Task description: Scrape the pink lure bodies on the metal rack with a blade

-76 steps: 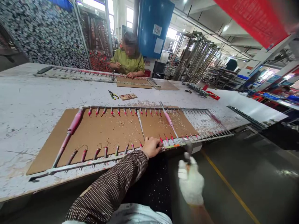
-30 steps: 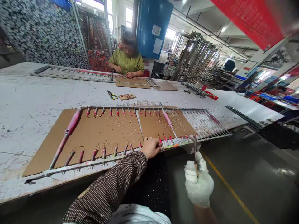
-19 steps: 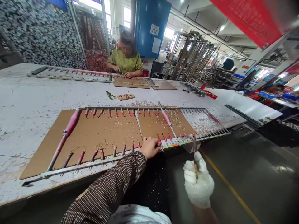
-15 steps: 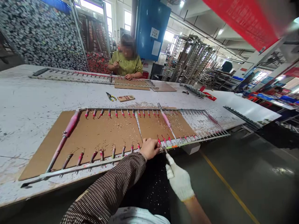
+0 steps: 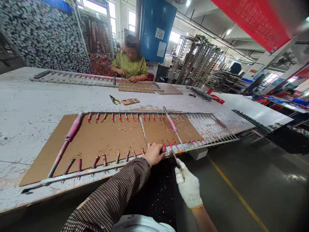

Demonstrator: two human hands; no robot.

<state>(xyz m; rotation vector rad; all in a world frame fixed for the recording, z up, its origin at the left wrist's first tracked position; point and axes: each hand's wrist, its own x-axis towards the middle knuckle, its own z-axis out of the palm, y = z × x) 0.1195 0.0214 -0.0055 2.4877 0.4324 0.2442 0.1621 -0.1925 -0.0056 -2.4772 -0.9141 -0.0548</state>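
A long metal rack (image 5: 106, 169) lies before me, with rows of hooked pegs (image 5: 96, 161) coated in pink and grey along its two long rails. My bare left hand (image 5: 155, 153) is closed at the near rail, its fingertips by a pink peg (image 5: 164, 147); the exact grip is partly hidden. In a white knitted glove, my right hand (image 5: 188, 185) is closed round a slim metal tool that looks like pliers (image 5: 174, 155). The tool's tip meets the near rail just right of my left fingers.
Cardboard sheets (image 5: 116, 135) with scattered flakes lie under the rack. Farther back are yellow-and-black pliers (image 5: 114, 100) and a small wooden block (image 5: 130, 101). Across the white table (image 5: 79, 96), a person (image 5: 131, 66) works at another rack (image 5: 79, 77). A dark rack (image 5: 251, 120) overhangs the right edge.
My right hand has shifted slightly right and down, and its tool has tilted. My left hand stays in place. The co-worker's raised hand has come down to the far rack.
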